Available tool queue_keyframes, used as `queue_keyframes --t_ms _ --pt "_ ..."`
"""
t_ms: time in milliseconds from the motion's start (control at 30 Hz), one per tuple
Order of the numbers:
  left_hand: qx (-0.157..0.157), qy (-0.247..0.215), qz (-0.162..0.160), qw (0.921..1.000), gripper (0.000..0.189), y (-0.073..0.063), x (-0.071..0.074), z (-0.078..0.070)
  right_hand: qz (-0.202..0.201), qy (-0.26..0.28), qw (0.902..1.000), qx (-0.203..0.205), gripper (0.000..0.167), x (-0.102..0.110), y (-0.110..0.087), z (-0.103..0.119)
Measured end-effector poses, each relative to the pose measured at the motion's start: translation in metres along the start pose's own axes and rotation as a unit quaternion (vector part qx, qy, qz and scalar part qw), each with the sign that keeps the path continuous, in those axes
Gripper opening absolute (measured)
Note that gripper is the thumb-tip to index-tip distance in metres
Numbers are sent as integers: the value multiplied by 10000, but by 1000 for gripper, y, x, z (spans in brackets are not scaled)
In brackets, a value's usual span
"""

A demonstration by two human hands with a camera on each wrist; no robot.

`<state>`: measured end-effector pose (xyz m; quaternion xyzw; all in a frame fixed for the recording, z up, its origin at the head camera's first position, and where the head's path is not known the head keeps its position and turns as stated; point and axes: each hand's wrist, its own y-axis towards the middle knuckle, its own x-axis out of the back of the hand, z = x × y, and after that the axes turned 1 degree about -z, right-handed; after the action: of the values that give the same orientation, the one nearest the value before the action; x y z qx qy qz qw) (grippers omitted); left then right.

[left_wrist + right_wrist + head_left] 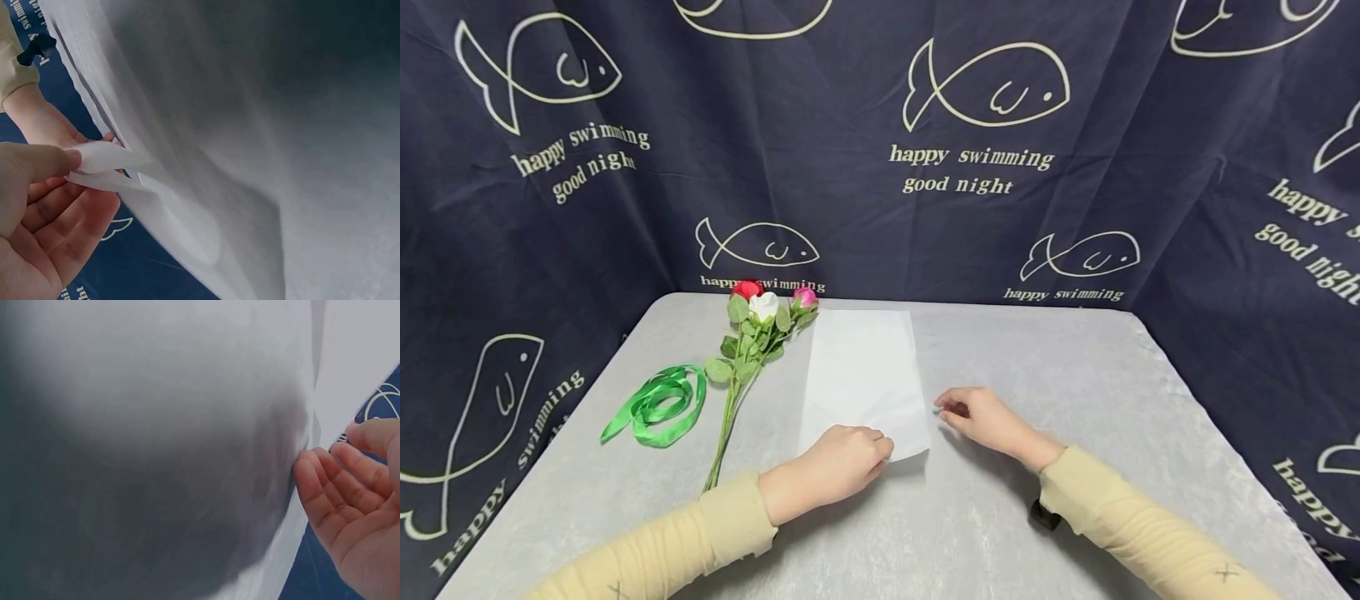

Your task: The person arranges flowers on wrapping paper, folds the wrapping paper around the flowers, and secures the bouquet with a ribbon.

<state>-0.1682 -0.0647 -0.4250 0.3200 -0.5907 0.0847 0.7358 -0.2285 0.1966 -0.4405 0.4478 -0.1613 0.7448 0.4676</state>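
A thin white sheet of paper [865, 367] lies on the table, its near edge slightly lifted. My left hand [842, 458] pinches that near edge; in the left wrist view two layers of the paper [100, 157] show at the thumb. To the right of the sheet, my right hand [981, 421] is raised, apart from the paper in the head view. Its thumb and forefinger pinch a small striped piece [341, 439], mostly hidden by the fingertips; what it is I cannot tell. The other fingers are loosely bent.
Left of the paper lie several stemmed roses: a red rose [747, 289], a white rose [764, 307] and a pink rose [806, 297]. Farther left is a loosely coiled green ribbon [662, 404]. A grey cloth covers the table [1075, 358]; a dark fish-print curtain [850, 167] surrounds it.
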Motion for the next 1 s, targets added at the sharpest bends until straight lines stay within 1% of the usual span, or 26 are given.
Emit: queue_keyframes --t_ms 100,200,267,367,467,567,600,667,700,767,900,1000 --pt "30 -82 -90 9999 16 1 1 -1 133 737 9956 -566 14 -1 1 2" --pt "61 -161 -129 9998 14 2 2 -3 241 1541 9817 -1095 18 -3 3 4" --pt "80 -235 -133 9996 12 3 4 -3 273 1941 9714 -1342 21 -4 5 5" --pt "101 -311 -102 9994 11 5 6 -5 228 2454 9539 -1710 24 -7 7 7" --pt "101 -298 -81 9995 11 6 8 -7 161 2885 9342 -2091 27 -10 9 8" --pt "58 -213 -161 9996 12 7 7 -8 108 3310 9099 -2498 30 -12 11 10" --pt "42 -176 -195 9996 13 7 7 -8 95 3439 9013 -2634 31 -13 12 11" --pt "18 -132 -270 9995 15 8 6 -8 120 3641 8872 -2833 33 -15 13 12" --pt "10 -116 -302 9995 15 8 6 -9 136 3728 8808 -2915 34 -15 14 13" --pt "0 -113 -342 9994 15 8 6 -9 165 3848 8713 -3041 35 -17 16 15" --pt "-42 -154 -384 9991 15 9 6 -10 197 4020 8578 -3196 32 -20 19 17" --pt "-60 -194 -378 9991 14 9 6 -10 184 4056 8522 -3299 28 -23 21 17"
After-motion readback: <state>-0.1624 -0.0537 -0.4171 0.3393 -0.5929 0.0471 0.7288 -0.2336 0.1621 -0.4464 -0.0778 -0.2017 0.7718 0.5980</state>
